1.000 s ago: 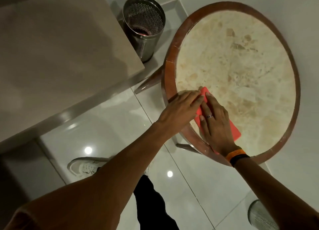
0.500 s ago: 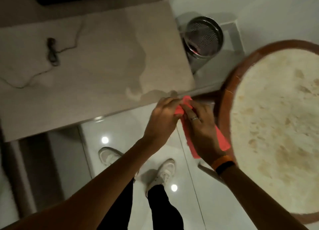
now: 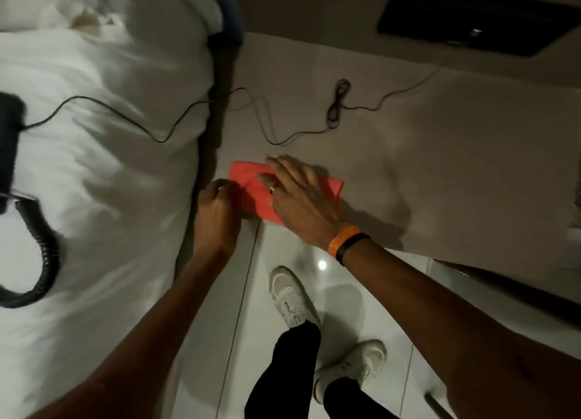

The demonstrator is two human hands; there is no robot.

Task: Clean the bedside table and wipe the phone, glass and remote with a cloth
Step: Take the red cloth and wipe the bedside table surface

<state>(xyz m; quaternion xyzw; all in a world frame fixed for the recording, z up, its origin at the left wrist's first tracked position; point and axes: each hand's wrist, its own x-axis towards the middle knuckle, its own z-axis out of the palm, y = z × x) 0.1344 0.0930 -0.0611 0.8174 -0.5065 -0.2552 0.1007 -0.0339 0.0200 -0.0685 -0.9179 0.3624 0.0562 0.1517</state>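
A folded red cloth (image 3: 250, 183) lies on the beige bedside table top (image 3: 440, 154), near its front left corner. My right hand (image 3: 298, 195) rests flat on the cloth with fingers spread, pressing it down. The curled fingers of my left hand (image 3: 217, 211) pinch the cloth's left edge at the table's corner. A black corded phone (image 3: 8, 142) sits on the white bed at the far left, its coiled cord (image 3: 44, 261) looping below it. No glass or remote is in view.
A thin black cable (image 3: 338, 104) trails across the table top and onto the bed (image 3: 110, 183). A dark panel (image 3: 471, 16) is on the wall behind. My white shoes (image 3: 292, 296) stand on the glossy tiled floor.
Both hands carried the red cloth off the round marble table, leftward, and set it down on the beige table top. The view swung left, so the bed and phone now show.
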